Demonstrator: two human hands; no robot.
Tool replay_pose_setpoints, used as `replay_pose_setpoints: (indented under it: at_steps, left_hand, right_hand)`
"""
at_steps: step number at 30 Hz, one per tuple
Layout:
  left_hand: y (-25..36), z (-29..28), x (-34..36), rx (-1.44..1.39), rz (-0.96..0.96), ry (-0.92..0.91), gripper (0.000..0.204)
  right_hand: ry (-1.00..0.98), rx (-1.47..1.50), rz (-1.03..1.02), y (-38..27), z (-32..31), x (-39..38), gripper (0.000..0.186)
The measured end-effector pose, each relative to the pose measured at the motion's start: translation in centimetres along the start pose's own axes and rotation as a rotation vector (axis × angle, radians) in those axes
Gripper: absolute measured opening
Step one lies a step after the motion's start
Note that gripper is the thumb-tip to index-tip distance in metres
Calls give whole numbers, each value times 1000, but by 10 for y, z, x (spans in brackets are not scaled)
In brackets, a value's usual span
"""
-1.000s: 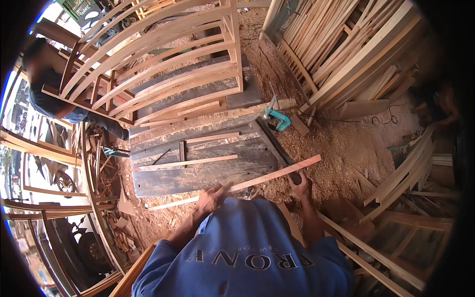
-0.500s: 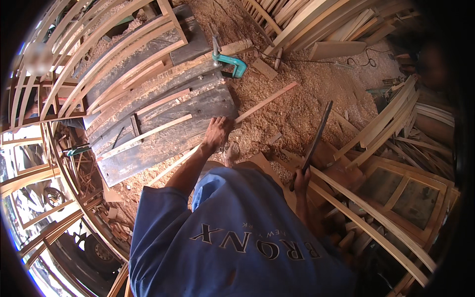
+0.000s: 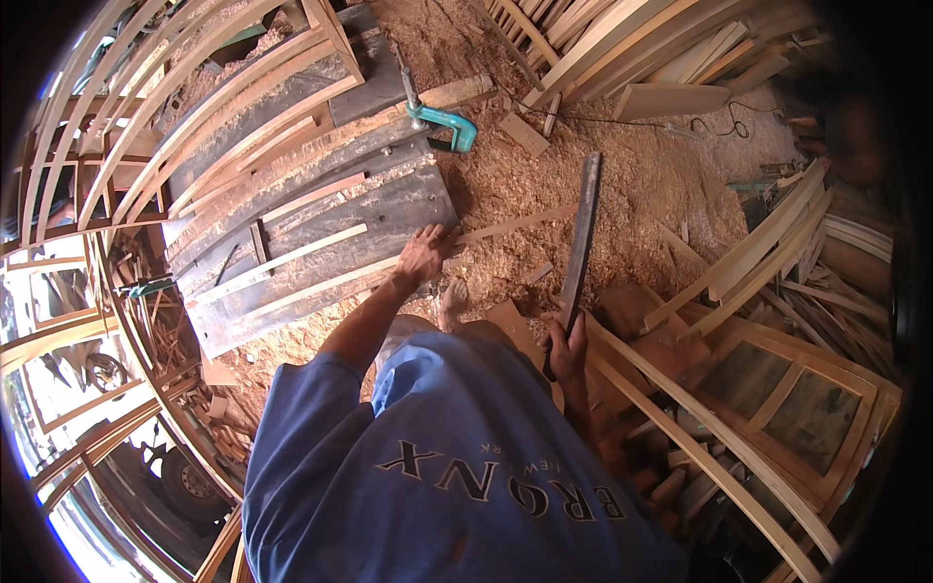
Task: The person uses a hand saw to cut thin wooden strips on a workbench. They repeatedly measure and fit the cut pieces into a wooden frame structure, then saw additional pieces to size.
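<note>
My left hand [image 3: 424, 255] is at the right end of the dark workbench [image 3: 397, 199], its fingers over a long thin wooden strip [image 3: 515, 223]. The strip slants along the bench's near edge, and its far end sticks out to the right over the shavings. In my right hand [image 3: 566, 342] is a long, straight, dark blade-like tool [image 3: 583, 228], gripped at its lower end and pointing up and away from me. Its exact kind is unclear. Another pale strip [image 3: 292, 260] lies on the bench, with a short dark piece [image 3: 259, 243] across it.
A teal clamp [image 3: 449, 126] grips a rough board at the bench's far right. Curved wooden frames [image 3: 194, 107] rise at the left. Wood shavings [image 3: 632, 209] cover the floor. Stacked boards [image 3: 632, 44], long slats [image 3: 709, 442] and a panelled frame [image 3: 812, 408] stand to the right.
The left hand's strip has shifted onto the bench along its near edge. My right hand has moved left and inward, with the dark tool turned more upright and its flat side showing.
</note>
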State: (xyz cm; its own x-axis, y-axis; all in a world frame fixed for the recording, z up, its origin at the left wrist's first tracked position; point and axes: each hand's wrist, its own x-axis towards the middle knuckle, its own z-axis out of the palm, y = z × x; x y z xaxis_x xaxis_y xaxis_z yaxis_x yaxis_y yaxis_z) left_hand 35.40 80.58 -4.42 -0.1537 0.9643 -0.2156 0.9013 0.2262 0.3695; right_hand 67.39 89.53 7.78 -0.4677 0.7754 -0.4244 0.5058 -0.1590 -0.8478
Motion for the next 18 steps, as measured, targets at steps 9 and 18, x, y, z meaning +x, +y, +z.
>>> replay_pose_setpoints:
  at_steps: [9,18]
  left_hand:
    - [-4,1,0,40,8,134,61]
    - [-14,-15,12,-37,32,156,54]
  right_hand:
    - [-201,-452,-177,-57,9,0,58]
    - [-318,-508,-258,-84,40,25,57]
